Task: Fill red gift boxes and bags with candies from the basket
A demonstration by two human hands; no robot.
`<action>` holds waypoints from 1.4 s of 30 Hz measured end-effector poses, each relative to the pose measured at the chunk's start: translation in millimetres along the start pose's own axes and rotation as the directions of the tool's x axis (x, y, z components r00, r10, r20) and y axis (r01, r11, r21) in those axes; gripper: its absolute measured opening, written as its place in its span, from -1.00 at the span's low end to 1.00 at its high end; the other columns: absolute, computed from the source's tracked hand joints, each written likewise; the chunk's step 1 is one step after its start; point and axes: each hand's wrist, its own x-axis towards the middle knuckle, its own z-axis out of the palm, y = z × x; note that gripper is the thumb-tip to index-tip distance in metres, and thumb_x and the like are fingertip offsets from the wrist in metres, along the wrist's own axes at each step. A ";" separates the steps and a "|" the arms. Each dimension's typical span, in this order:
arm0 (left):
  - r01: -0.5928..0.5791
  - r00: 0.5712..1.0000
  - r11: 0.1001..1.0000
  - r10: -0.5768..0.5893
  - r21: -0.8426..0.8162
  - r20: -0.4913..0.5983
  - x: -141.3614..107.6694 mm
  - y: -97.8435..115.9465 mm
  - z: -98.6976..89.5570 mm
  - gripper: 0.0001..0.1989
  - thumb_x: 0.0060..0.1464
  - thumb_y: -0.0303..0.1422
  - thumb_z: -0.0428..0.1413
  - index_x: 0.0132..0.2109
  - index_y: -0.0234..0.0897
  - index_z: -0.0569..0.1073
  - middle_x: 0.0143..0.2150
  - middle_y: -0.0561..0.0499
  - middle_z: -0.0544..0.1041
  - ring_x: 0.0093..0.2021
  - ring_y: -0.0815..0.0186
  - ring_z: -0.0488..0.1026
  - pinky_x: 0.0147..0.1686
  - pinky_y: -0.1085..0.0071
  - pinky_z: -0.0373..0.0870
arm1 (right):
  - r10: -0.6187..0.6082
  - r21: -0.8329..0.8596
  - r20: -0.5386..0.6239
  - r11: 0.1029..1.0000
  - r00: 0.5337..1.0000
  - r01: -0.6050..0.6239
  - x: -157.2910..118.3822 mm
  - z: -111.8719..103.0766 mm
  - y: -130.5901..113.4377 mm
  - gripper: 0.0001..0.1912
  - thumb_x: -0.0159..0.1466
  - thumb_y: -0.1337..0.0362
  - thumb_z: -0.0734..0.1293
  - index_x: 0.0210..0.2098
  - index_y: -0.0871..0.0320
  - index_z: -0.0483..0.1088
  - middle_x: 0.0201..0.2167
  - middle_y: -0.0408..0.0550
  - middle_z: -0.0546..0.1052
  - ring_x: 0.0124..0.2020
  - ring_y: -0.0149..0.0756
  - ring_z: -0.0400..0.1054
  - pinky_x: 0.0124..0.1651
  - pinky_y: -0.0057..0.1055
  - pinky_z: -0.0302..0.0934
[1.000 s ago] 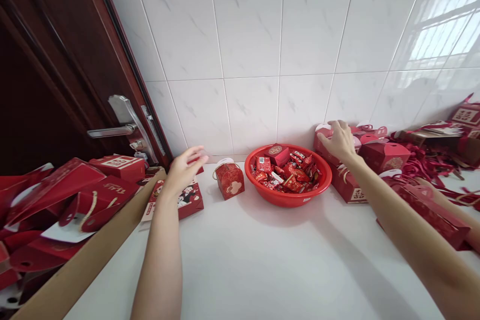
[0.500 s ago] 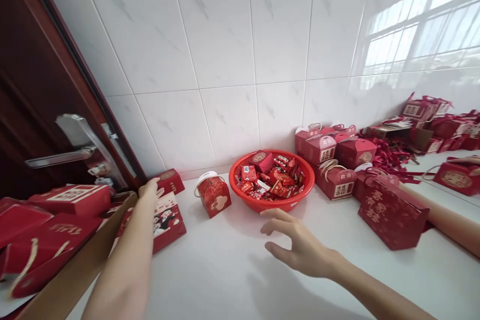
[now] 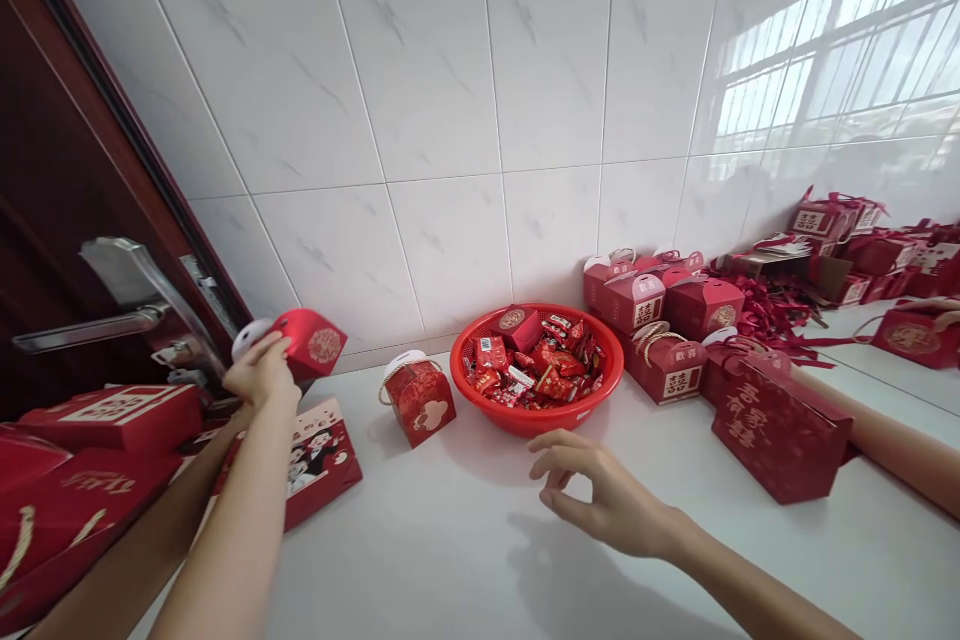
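Observation:
My left hand (image 3: 262, 370) grips a red candy box (image 3: 319, 345) by its pale-topped end, lifted off the counter near the door. Below that hand lies a flat red box with cartoon figures (image 3: 324, 460). My right hand (image 3: 592, 490) hovers above the counter with nothing in it, its fingers bent and apart. Just beyond it stands a red plastic basket (image 3: 536, 422) full of red-wrapped candies (image 3: 555, 365), with a small red box (image 3: 517, 325) resting on top. Left of the basket sits a red box with a rope handle (image 3: 420, 400).
Several red gift boxes (image 3: 705, 305) are stacked right of the basket. A large dark red box (image 3: 780, 430) stands nearer, with another person's arm (image 3: 892, 430) behind it. A cardboard carton (image 3: 142, 520) holding red boxes is at left, beside the door handle (image 3: 90, 328).
My left hand has raised the red candy box from the counter by the wall and tilted it. My right hand has barely moved, its fingers drawing slightly closer. The view has shifted a little.

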 end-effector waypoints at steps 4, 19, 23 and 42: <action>0.072 0.997 0.972 -0.078 -0.224 -0.015 -29.3 66.5 -4.9 -0.69 -0.33 -0.36 0.27 -0.34 -0.27 0.40 -0.51 0.19 0.38 -0.46 0.44 0.25 -0.41 0.46 0.25 | -0.128 -0.071 -0.087 0.990 0.988 0.122 14.9 -25.8 -11.1 -0.87 0.35 0.30 0.26 -0.17 0.12 0.44 -0.03 0.09 0.52 -0.18 -0.26 0.48 -0.14 -0.34 0.42; -0.679 0.106 0.673 0.485 -0.293 0.868 -231.0 157.3 -8.4 -0.74 0.10 -0.57 0.00 -0.21 -0.22 0.54 -0.40 0.04 0.47 -0.53 0.43 0.28 -0.54 0.42 0.10 | -0.124 -0.665 0.125 0.726 0.984 0.176 43.5 -71.7 -58.8 -0.77 0.36 0.47 0.18 -0.20 0.17 0.45 -0.21 0.03 0.46 -0.32 -0.30 0.36 -0.30 -0.40 0.19; -0.734 0.012 0.599 0.483 -0.320 0.876 -247.1 147.6 1.6 -0.73 0.06 -0.57 -0.01 -0.19 -0.21 0.51 -0.35 0.04 0.50 -0.52 0.40 0.30 -0.58 0.40 0.00 | -0.045 -0.513 0.311 0.833 0.949 0.207 37.7 -73.3 -61.5 -0.79 0.30 0.49 0.27 -0.44 0.16 0.40 -0.39 -0.13 0.41 -0.43 -0.41 0.26 -0.41 -0.45 0.05; -0.535 -0.106 0.824 0.150 -0.184 0.983 -240.9 163.9 11.3 -0.75 0.28 -0.19 0.06 -0.09 -0.18 0.56 -0.20 0.01 0.61 -0.34 0.29 0.50 -0.38 0.40 0.31 | 0.185 -0.633 0.440 0.758 0.879 0.158 29.6 -47.6 -50.7 -0.83 0.32 0.34 0.27 -0.31 0.13 0.51 -0.20 -0.02 0.46 -0.56 -0.43 0.25 -0.50 -0.44 -0.05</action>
